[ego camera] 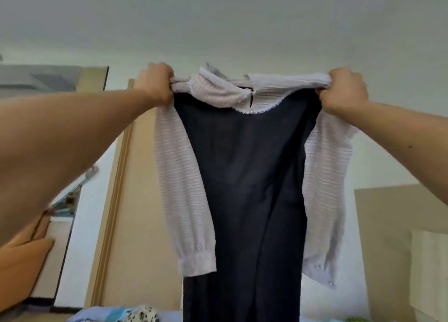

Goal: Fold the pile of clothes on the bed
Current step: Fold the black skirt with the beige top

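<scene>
At the far left, an orange-tan rounded shape [21,256] is being cut off by the frame edge; what it is cannot be determined. Beside it, a light wooden door frame [116,188] is standing upright against the white wall. Along the bottom edge, only a thin strip of the pile of clothes [143,313] is showing: pale blue fabric and a black-and-white patterned item, both blurred.

The left hand [155,84] is grasping one shoulder of a dark navy dress with pale lilac knitted sleeves and collar [242,176]. Its fingertips are being hidden by the bunched fabric. The sleeve below the left hand [184,188] is hanging straight down, ending in a ribbed cuff. The collar [218,91] is lying folded over the neckline.

The dress is hanging in the air between both hands, in the middle of the view. Its hem is being cut off by the lower frame edge, and its body is hiding whatever lies behind it.

The sleeve below the right hand [324,200] is hanging slightly crumpled. The right hand [344,91] is grasping the other shoulder, fingers curled into the fabric. At the far right, a beige panel [383,237] is being cut off and cannot be identified.
</scene>
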Motion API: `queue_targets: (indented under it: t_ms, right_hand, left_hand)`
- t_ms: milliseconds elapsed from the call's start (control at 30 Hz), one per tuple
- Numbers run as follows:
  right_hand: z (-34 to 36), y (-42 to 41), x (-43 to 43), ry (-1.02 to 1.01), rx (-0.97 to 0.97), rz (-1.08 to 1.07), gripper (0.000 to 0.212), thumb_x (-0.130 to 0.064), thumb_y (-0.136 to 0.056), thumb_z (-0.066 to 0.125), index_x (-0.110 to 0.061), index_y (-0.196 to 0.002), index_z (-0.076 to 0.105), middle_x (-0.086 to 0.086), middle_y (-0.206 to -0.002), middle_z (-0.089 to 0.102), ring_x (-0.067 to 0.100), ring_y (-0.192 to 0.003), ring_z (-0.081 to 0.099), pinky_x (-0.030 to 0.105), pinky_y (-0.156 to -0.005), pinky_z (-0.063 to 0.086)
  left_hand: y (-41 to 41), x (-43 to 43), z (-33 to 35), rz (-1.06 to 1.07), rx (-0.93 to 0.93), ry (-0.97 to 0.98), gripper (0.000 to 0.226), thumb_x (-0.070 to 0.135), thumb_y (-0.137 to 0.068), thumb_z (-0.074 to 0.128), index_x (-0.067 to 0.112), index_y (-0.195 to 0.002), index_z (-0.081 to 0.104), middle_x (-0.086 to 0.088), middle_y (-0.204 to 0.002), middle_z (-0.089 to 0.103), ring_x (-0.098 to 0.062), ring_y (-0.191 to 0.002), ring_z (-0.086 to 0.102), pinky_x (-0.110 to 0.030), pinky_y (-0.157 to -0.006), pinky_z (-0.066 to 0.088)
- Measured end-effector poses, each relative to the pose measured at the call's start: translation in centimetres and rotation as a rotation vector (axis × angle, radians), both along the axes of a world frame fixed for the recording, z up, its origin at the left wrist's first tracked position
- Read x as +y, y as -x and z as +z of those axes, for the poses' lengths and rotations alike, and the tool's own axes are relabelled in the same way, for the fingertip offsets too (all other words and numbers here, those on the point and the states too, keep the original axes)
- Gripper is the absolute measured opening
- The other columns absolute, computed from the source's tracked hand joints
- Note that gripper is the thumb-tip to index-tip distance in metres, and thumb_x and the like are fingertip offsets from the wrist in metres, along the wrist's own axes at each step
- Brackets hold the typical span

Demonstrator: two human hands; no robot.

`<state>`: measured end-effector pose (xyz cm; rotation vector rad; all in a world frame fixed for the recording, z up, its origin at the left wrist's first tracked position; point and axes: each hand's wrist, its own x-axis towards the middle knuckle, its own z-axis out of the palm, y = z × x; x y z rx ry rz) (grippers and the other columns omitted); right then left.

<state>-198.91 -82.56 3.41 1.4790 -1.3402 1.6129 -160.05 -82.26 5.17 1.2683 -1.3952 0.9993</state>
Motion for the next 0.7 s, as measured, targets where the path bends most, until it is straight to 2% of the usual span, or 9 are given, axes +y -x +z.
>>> queue_targets:
  t_ms: [100, 167, 233, 300, 367, 467, 533, 633, 700]
  right_hand:
    - [5.2, 0.9, 3.8, 0.078, 0.011, -0.047, 0.02, -0.015, -0.086, 0.057, -0.014, -0.105, 0.056, 0.025, -0.115, 0.059, 0.048, -0.106, 0.057, 0.045, -0.086, 0.047]
    - [6.6, 1.8, 5.2, 0.047, 0.051, -0.086, 0.025, -0.019, -0.087, 0.06, -0.013, -0.111, 0.057, 0.027, -0.119, 0.058, 0.047, -0.109, 0.057, 0.046, -0.091, 0.048]
    - [6.9, 2.2, 6.5, 0.02, 0.1, -0.088, 0.023, -0.019, -0.088, 0.064, -0.012, -0.109, 0.059, 0.027, -0.118, 0.06, 0.046, -0.108, 0.058, 0.044, -0.089, 0.048]
    - [6.3, 2.2, 7.4, 0.013, 0.123, -0.067, 0.02, -0.018, -0.089, 0.065, -0.01, -0.106, 0.059, 0.027, -0.113, 0.061, 0.045, -0.105, 0.059, 0.041, -0.084, 0.047]
    - [5.2, 2.1, 7.7, -0.018, 0.135, -0.036, 0.014, -0.018, -0.09, 0.066, -0.013, -0.1, 0.058, 0.027, -0.11, 0.062, 0.044, -0.103, 0.06, 0.037, -0.08, 0.044]
    - [3.7, 2.5, 7.9, -0.079, 0.149, -0.007, 0.012, -0.018, -0.09, 0.066, -0.015, -0.096, 0.056, 0.022, -0.104, 0.061, 0.037, -0.096, 0.058, 0.032, -0.076, 0.038]
    - [2.2, 2.8, 7.7, -0.134, 0.154, 0.025, 0.012, -0.018, -0.09, 0.067, -0.013, -0.097, 0.057, 0.018, -0.1, 0.059, 0.031, -0.091, 0.054, 0.031, -0.076, 0.037]
    - [-1.3, 3.2, 6.8, -0.246, 0.173, 0.085, 0.013, -0.016, -0.089, 0.07, -0.011, -0.098, 0.062, 0.015, -0.099, 0.062, 0.029, -0.094, 0.057, 0.03, -0.077, 0.038]
    - [-4.6, 3.5, 5.3, -0.37, 0.17, 0.157, 0.013, -0.014, -0.088, 0.072, -0.01, -0.099, 0.066, 0.014, -0.103, 0.067, 0.029, -0.101, 0.061, 0.031, -0.082, 0.043]
  left_hand:
    - [-0.2, 4.8, 5.0, -0.036, 0.154, 0.123, 0.013, -0.002, -0.079, 0.057, 0.007, -0.07, 0.054, -0.024, -0.076, 0.057, -0.047, -0.089, 0.065, -0.049, -0.074, 0.052]
    - [-0.8, 5.9, 6.1, -0.065, 0.251, 0.117, 0.012, -0.005, -0.078, 0.055, 0.003, -0.069, 0.056, -0.016, -0.065, 0.052, -0.038, -0.081, 0.067, -0.047, -0.068, 0.052]
    - [-1.2, 6.3, 6.5, -0.131, 0.321, 0.099, 0.013, -0.006, -0.081, 0.048, 0.0, -0.08, 0.06, -0.011, -0.07, 0.049, -0.027, -0.075, 0.055, -0.039, -0.065, 0.045]
    - [-0.9, 6.5, 6.0, -0.19, 0.362, 0.092, 0.017, -0.003, -0.088, 0.042, 0.003, -0.09, 0.058, -0.014, -0.083, 0.051, -0.026, -0.08, 0.049, -0.035, -0.068, 0.041]
    - [-0.8, 6.5, 4.7, -0.195, 0.339, 0.085, 0.018, 0.001, -0.092, 0.038, 0.003, -0.092, 0.056, -0.018, -0.091, 0.053, -0.03, -0.084, 0.051, -0.036, -0.071, 0.04]
    - [-1.4, 6.1, 2.4, -0.194, 0.237, 0.032, 0.022, 0.007, -0.091, 0.037, 0.002, -0.082, 0.056, -0.031, -0.097, 0.06, -0.043, -0.093, 0.059, -0.043, -0.072, 0.041]
    - [-1.9, 5.7, 0.3, -0.14, 0.132, -0.011, 0.032, 0.021, -0.093, 0.032, 0.003, -0.076, 0.053, -0.034, -0.1, 0.06, -0.047, -0.094, 0.057, -0.041, -0.071, 0.037]
    - [-2.1, 4.5, -3.9, -0.093, 0.0, -0.014, 0.043, 0.036, -0.095, 0.033, 0.008, -0.063, 0.043, -0.025, -0.077, 0.052, -0.039, -0.076, 0.05, -0.038, -0.065, 0.034]
    - [-2.6, 3.1, -7.5, -0.102, -0.054, -0.06, 0.046, 0.039, -0.097, 0.037, 0.006, -0.068, 0.05, -0.016, -0.072, 0.05, -0.032, -0.072, 0.047, -0.038, -0.063, 0.036]
